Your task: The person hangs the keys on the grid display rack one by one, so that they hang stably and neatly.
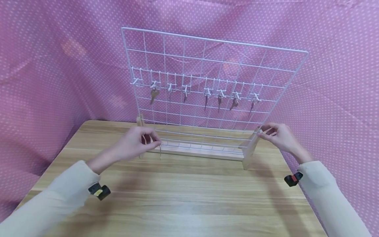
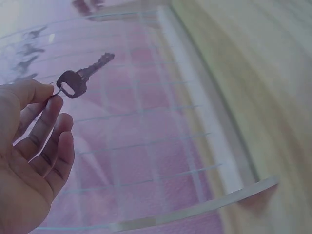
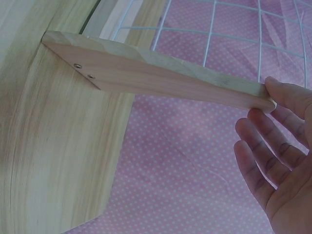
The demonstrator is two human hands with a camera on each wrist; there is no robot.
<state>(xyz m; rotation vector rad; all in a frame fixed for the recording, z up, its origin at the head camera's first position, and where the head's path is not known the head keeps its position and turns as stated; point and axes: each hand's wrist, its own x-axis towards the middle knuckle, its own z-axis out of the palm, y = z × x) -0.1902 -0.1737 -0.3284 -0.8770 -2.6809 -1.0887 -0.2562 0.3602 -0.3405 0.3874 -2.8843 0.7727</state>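
Note:
Between its thumb and forefinger, my left hand (image 1: 140, 141) pinches the small ring of a metal key (image 2: 73, 83), in front of the rack's lower left part. The key dangles below the fingertips in the head view. My right hand (image 1: 278, 135) grips the upper end of the rack's right wooden side piece (image 3: 161, 73) with thumb and fingers. A white wire grid (image 1: 214, 40) rises from the wooden stand, leaning away. Several keys (image 1: 154, 94) hang from white hooks along its middle, and another hook (image 1: 136, 81) sits at the left end.
The rack stands on a wood-grain table (image 1: 177, 194), towards its back edge. A wooden crossbar (image 1: 195, 151) joins the stand's two sides. Pink dotted cloth (image 1: 59, 65) hangs behind and around the table.

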